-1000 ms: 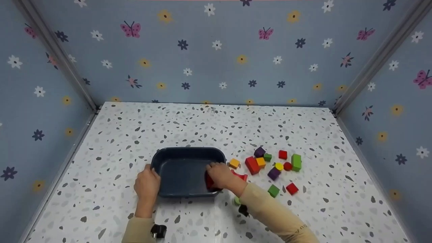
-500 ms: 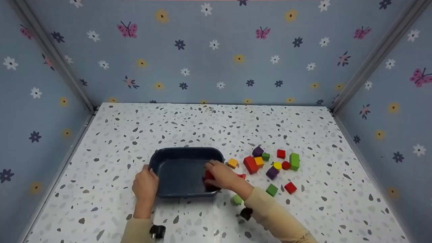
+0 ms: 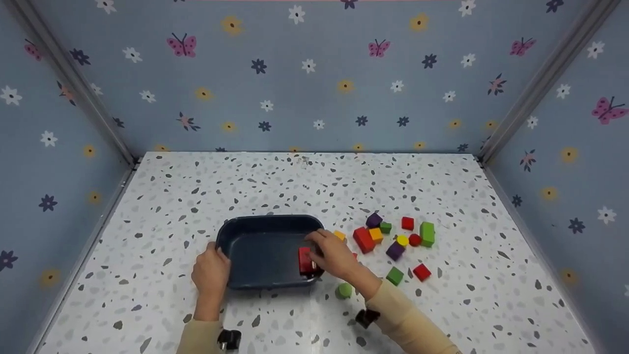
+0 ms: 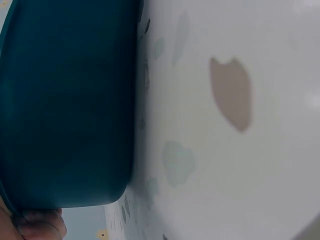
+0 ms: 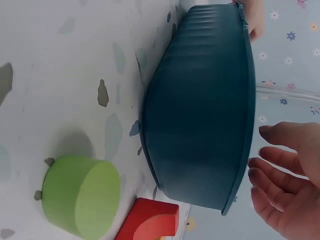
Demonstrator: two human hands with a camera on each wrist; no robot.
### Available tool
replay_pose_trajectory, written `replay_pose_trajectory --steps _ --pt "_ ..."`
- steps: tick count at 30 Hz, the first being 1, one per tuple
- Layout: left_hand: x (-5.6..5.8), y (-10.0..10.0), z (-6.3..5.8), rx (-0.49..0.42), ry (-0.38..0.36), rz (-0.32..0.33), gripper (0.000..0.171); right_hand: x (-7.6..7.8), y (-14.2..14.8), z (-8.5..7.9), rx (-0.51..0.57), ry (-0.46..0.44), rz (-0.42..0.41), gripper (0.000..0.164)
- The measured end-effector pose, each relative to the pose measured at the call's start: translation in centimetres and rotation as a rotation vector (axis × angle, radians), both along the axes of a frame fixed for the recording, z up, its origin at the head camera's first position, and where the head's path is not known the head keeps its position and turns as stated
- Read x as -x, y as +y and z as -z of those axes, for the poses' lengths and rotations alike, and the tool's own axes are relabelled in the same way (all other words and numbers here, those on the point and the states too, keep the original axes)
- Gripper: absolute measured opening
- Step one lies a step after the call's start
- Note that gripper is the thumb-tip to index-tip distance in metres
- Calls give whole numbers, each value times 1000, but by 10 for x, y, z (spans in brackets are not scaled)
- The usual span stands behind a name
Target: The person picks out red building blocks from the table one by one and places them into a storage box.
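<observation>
A dark blue plastic basin (image 3: 265, 258) stands on the speckled table. My left hand (image 3: 211, 275) grips its left rim, with the thumb over the edge; in the left wrist view curled fingers (image 4: 42, 225) show at the rim. Inside the basin's right end lies a red block (image 3: 305, 260). Just over the right rim is my right hand (image 3: 336, 255), beside that block. The right wrist view shows this hand's fingers (image 5: 275, 175) spread and holding nothing. Below the wrist, a light green cylinder (image 3: 344, 290) and a red block with a curved cutout (image 5: 155, 220) lie outside the basin.
Right of the basin lie several loose toy blocks, among them a large red block (image 3: 363, 240), a purple cube (image 3: 395, 250), a green cube (image 3: 394, 276) and a long green block (image 3: 427, 234). Patterned panels (image 3: 314, 98) enclose the table at the back and sides.
My right hand has let go of the red block in the basin and drawn back to the right, uncovering it. The left hand keeps its grip on the rim.
</observation>
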State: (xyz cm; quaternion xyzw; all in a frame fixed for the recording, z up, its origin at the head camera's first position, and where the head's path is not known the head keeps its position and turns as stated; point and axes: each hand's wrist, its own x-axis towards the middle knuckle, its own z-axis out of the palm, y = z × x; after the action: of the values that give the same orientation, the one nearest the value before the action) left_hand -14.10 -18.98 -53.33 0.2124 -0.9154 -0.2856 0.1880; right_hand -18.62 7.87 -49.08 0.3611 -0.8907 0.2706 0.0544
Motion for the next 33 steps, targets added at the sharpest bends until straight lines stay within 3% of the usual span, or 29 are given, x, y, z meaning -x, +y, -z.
replay_pose_trajectory --steps 8,16,26,33 --pt "1 0 1 -1 3 2 21 -8 19 -8 64 -45 112 16" --pt "1 1 0 -14 -4 1 21 -16 45 -8 134 -70 157 16" --pt "0 2 1 -13 8 6 21 -32 79 -5 103 -77 212 15" --pt "0 0 1 -16 11 -3 20 -35 102 -4 75 -120 275 17"
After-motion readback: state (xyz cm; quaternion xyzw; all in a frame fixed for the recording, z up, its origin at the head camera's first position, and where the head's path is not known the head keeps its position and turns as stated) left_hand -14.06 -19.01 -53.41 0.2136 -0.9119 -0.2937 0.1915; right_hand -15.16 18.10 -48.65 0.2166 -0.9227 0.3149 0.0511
